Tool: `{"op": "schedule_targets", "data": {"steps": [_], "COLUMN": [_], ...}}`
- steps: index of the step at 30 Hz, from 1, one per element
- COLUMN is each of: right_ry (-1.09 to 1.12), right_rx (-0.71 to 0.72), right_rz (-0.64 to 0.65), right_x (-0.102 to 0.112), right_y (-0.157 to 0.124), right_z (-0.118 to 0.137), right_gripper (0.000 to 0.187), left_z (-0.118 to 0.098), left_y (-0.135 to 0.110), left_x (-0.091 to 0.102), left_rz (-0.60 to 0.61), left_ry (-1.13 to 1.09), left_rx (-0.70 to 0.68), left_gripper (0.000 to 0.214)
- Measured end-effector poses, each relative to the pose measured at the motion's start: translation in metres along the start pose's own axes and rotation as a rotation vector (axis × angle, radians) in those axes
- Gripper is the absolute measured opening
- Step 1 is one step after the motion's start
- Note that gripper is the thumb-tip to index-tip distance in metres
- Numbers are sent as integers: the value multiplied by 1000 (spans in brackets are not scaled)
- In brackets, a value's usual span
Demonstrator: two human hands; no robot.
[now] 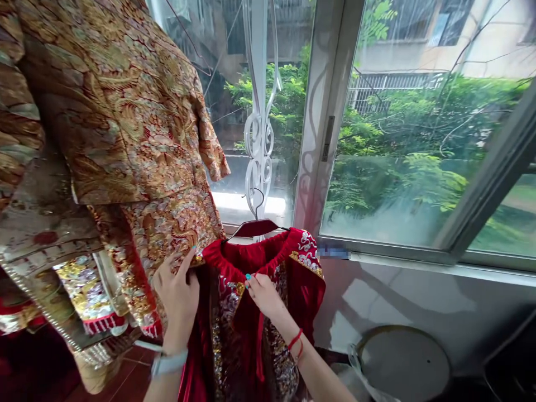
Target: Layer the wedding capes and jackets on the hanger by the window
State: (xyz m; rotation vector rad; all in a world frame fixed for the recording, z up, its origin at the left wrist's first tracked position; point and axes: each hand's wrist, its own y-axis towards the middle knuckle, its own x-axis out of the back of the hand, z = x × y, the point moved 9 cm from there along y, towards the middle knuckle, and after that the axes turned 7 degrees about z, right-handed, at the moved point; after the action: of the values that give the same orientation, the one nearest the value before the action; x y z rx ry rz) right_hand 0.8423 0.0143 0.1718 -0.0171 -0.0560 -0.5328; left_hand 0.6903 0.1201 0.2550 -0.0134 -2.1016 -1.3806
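A red embroidered garment hangs on a dark red hanger in front of me, low by the window. My left hand pinches its collar on the left side, fingers closed on the red fabric. My right hand grips the collar edge near the middle, with a red string on the wrist. A gold and red brocade jacket hangs at upper left, its hem touching my left hand.
More gold-trimmed garments hang at lower left. A window with a white scrolled grille and grey frame fills the back. A round grey stool stands at lower right by the wall.
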Motion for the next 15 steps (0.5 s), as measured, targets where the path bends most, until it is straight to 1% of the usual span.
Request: {"op": "schedule_targets", "data": {"steps": [1, 2, 3, 4, 5, 7, 8, 10, 12, 15], "right_ry": [-15, -40, -70, -101, -129, -180, -207, -275, -356, -421], "right_rx": [26, 52, 74, 88, 95, 95, 92, 95, 102, 87], "right_rz": [-21, -32, -31, -21, -7, 25, 34, 37, 51, 122], "right_x": [1, 3, 5, 6, 8, 9, 9, 8, 4, 2], "right_y": [1, 1, 0, -1, -2, -3, -3, -2, -1, -7], "right_z": [-2, -3, -2, -2, -1, 1, 2, 5, 11, 22], "right_gripper": [32, 32, 32, 31, 31, 30, 30, 28, 28, 30], "left_z": [-17, -36, -55, -67, -73, -75, -75, -80, -80, -73], "left_y": [-8, -18, -31, -46, -60, -85, -93, -98, -91, -72], "left_x": [5, 3, -7, -20, -30, -54, -66, -84, -91, -90], "left_rz": [-19, 19, 117, 225, 281, 372, 417, 517, 545, 490], "left_ry": [-52, -114, -176, -232, -296, -475, -593, -836, -986, -1027], "left_rx": [8, -8, -26, -1, 64, 188, 221, 232, 273, 377], "left_gripper": [43, 47, 51, 52, 54, 62, 67, 73, 61, 33]}}
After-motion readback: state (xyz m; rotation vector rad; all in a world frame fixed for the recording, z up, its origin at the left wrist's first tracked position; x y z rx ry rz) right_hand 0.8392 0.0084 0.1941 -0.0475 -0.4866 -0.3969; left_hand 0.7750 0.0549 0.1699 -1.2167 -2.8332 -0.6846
